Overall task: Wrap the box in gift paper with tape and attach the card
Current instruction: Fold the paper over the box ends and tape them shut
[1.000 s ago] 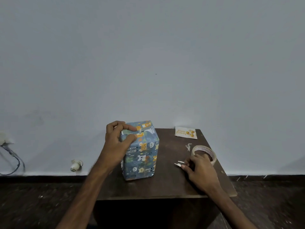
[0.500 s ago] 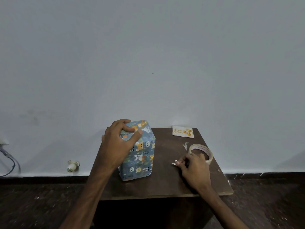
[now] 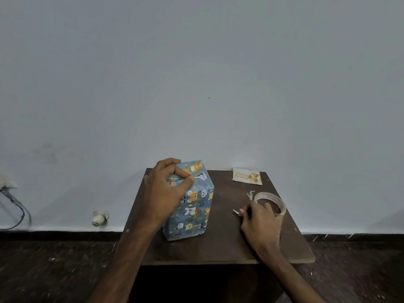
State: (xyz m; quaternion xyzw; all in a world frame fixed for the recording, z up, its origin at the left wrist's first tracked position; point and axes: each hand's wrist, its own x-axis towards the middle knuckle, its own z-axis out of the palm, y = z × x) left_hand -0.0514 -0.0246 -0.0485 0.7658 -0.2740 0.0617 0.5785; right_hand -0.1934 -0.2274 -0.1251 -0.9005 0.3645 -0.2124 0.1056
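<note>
The box (image 3: 193, 206), wrapped in blue gift paper with cartoon animals, stands upright on the left half of a small dark wooden table (image 3: 220, 243). My left hand (image 3: 167, 191) grips its top left, with thumb and fingers curled over the folded paper flaps. My right hand (image 3: 260, 221) rests on the table beside the tape roll (image 3: 271, 201) and pinches a small piece of tape (image 3: 236, 212) between thumb and finger. The white birthday card (image 3: 247, 176) with gold balloons lies flat at the table's far right corner.
A scrap of crumpled tape (image 3: 251, 194) lies just left of the roll. A pale wall rises right behind the table. On the dark floor to the left lie a white bulb-like object (image 3: 99, 217) and a cable (image 3: 17, 213).
My left hand has shifted its grip on the top of the box. My right hand has lifted the piece of tape off the table beside the roll.
</note>
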